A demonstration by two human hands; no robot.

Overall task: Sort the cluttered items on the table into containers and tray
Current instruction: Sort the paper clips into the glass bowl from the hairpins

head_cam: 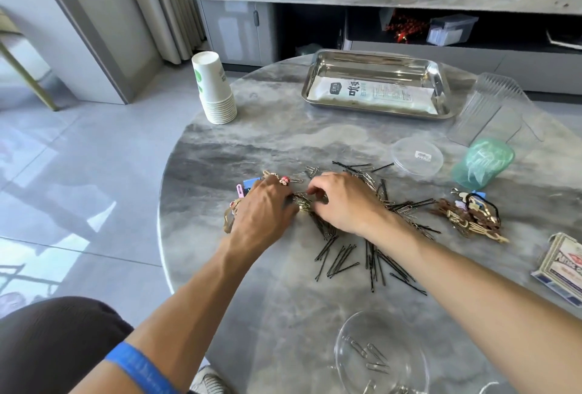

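Over a marble worktop (283, 141), the left hand (263, 204) presses loosely curled fingers into mixed paper clips (302, 203) left of the hairpin pile (371, 255), while the right hand (343, 201) pinches a clip there. The wire clips look light, stiff and slippery, best nipped individually. A clear bowl (381, 359) sits nearer; the tray (374, 83) beyond, with open room between.

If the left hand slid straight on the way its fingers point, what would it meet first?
The left hand points up and right toward the right hand. It would probably meet the small clump of paper clips between the two first, then the right hand's fingers; depth is unclear.
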